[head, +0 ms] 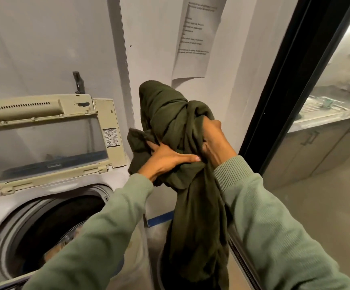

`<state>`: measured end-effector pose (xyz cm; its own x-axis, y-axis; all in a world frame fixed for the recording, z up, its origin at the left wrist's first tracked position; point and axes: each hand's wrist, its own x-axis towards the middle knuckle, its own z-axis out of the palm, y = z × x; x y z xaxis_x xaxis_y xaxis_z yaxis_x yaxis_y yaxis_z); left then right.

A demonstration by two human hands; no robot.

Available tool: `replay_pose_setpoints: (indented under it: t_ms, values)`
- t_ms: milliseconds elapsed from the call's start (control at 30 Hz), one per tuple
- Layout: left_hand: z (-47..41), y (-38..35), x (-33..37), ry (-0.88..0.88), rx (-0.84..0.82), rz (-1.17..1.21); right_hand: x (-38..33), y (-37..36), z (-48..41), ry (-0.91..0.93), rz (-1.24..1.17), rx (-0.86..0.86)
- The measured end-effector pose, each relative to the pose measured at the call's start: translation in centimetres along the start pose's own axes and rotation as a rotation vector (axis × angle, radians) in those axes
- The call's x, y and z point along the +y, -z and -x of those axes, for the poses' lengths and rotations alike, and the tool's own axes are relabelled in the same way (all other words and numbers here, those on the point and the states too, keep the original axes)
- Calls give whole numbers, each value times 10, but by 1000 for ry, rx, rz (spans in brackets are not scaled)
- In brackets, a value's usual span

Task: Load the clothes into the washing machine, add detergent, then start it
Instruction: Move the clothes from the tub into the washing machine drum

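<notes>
Clothes: one dark olive garment (pixel 182 143) was up in both my hands, bunched and twisted at chest height, to the right of the washing machine (pixel 6 218). My left hand (pixel 165 160) lay across the front of the bundle, fingers flat and curled over a fold, its grip closed on the cloth. My right hand (pixel 213 141) clenched the twisted part from the right side, grip tight around a knot of fabric. A long tail of the garment hung straight down between my forearms, and its lower end reached into a dark round container (pixel 163 275) on the floor; I could not tell what sort of container.

Both sleeves (pixel 274 227) were pale green ribbed knit.

Washing machine stood at lower left, a top loader. Its lid (pixel 44 139) was raised and leaning back toward the wall, cream plastic with a clear window and a printed label at its right edge. Drum opening (pixel 50 231) was dark, with some dark laundry already visible inside, partly hidden by my left forearm.

A printed paper sheet (pixel 197 36) was stuck on the wall above the garment; text too blurred to read. A strip of blue tape (pixel 159 219) showed low on the wall beside the machine. Right of a black door frame (pixel 284 84), a kitchen tabletop (pixel 320 116) with a metal sink.
</notes>
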<state>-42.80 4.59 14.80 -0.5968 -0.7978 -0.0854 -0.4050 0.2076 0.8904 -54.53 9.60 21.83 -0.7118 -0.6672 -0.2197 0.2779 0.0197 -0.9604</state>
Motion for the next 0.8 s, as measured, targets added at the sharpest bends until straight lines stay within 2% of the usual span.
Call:
replay_pose_setpoints:
  t_ms: [200, 333, 433, 600, 700, 800]
  values:
    - [-1, 0, 0, -15, 268, 292, -12, -5, 12, -10, 47, -177]
    - [6, -7, -1, 16, 411, 619, -21, 8, 21, 30, 264, -347]
    - [5, -12, -10, 67, 459, 857, -19, 17, 17, 32, 336, -452]
    - [7, -14, -14, 173, 518, 983, 3, 40, 4, 162, 176, -532]
    - [8, -12, -8, 232, 590, 1000, 22, 64, -2, 183, 103, -518]
    - [9, -6, 2, 239, 602, 1083, 53, 95, -15, 157, 163, -353]
